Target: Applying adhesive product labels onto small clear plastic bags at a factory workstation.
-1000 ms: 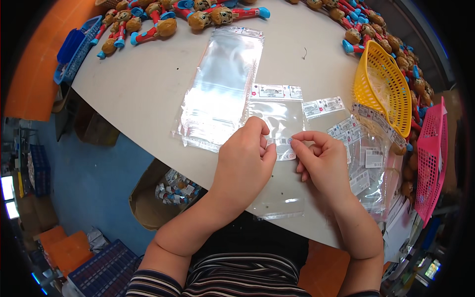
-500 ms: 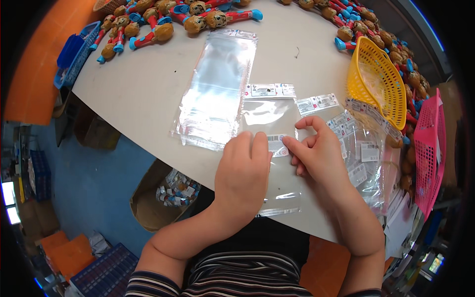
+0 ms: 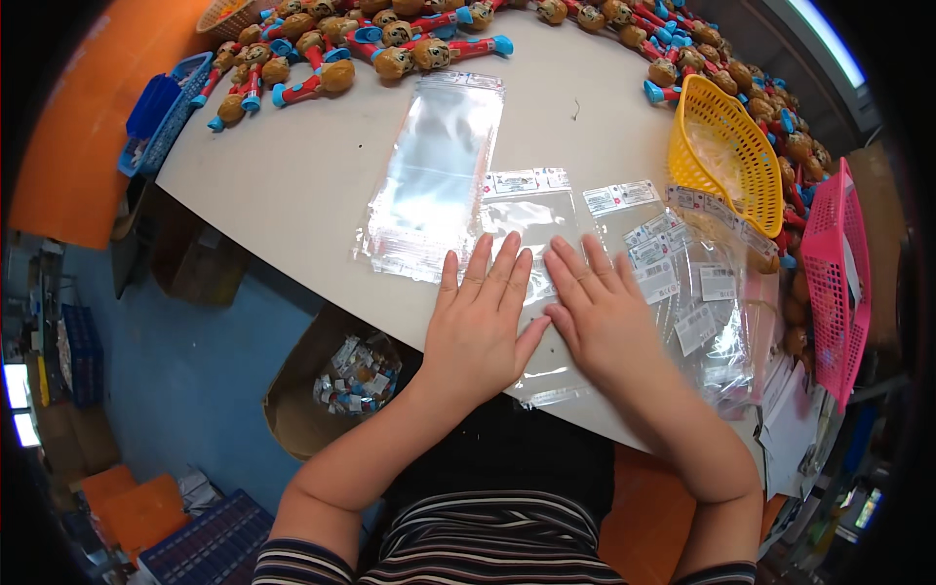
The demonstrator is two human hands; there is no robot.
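My left hand lies flat with its fingers spread on a clear plastic bag that has a printed header strip at its far end. Next to it, my right hand rests flat too, fingers stretched out, over the same bag's right side. Between them the two hands cover most of the bag's middle, and any label there is hidden. Left of the bag is a stack of shiny clear bags. To the right, several overlapping clear bags carry white barcode labels.
Many doll-like figures with red bodies and blue feet line the table's far side. A yellow basket and a pink basket stand at the right, a blue basket at the far left. Below the table edge sits a cardboard box of packed items.
My right thumb and fingers have left the barcode label on the bag. Both hands have flattened out, fingers extended, onto the bag. The view has shifted slightly.
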